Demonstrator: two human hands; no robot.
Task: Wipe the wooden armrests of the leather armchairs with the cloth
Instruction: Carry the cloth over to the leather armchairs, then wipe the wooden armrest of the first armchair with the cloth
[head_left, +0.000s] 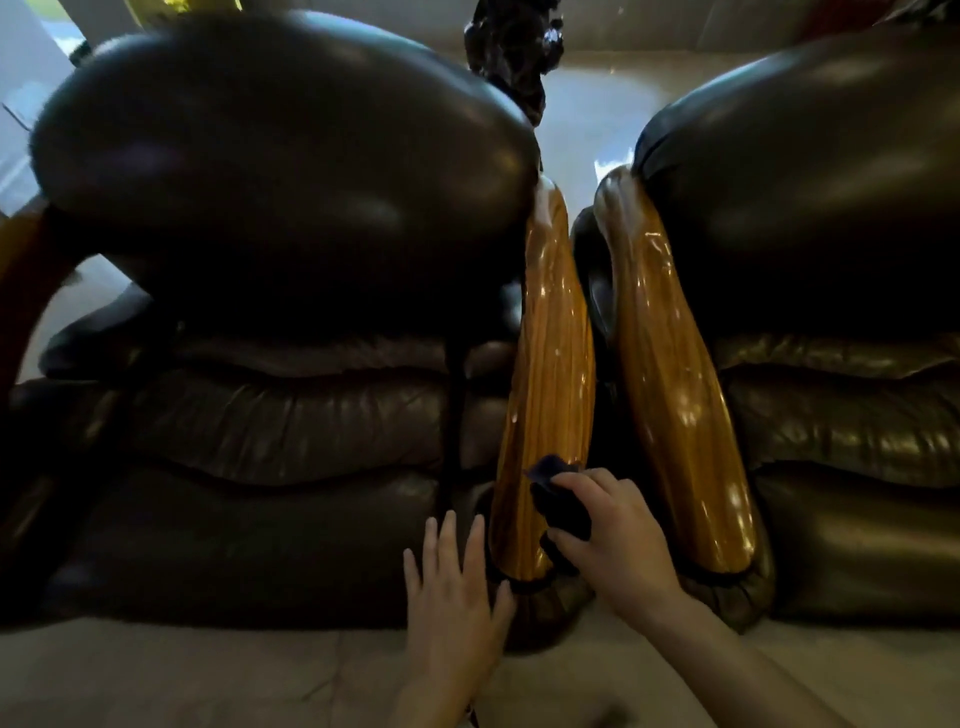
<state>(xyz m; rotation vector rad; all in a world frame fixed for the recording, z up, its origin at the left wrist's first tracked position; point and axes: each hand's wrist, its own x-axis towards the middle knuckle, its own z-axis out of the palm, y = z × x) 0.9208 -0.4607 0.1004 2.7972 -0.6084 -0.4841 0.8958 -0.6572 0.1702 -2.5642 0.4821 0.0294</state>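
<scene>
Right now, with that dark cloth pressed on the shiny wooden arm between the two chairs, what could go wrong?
The right hand presses the dark cloth only on the near end of the left chair's armrest, so the far end might get skipped. The neighbouring armrest lies very close, so knuckles could bump it in the narrow gap. The left hand rests open on the leather beside the armrest and may leave smudges there.

dim scene, with light coming from the bright glossy floor (587, 124) beyond the chairs. deep shadow swallows the left armchair (270, 291) below its headrest. sharp glare streaks run along both varnished armrests (550, 332). wide-angle bulging bends the edges; overall the picture is slightly soft.
</scene>
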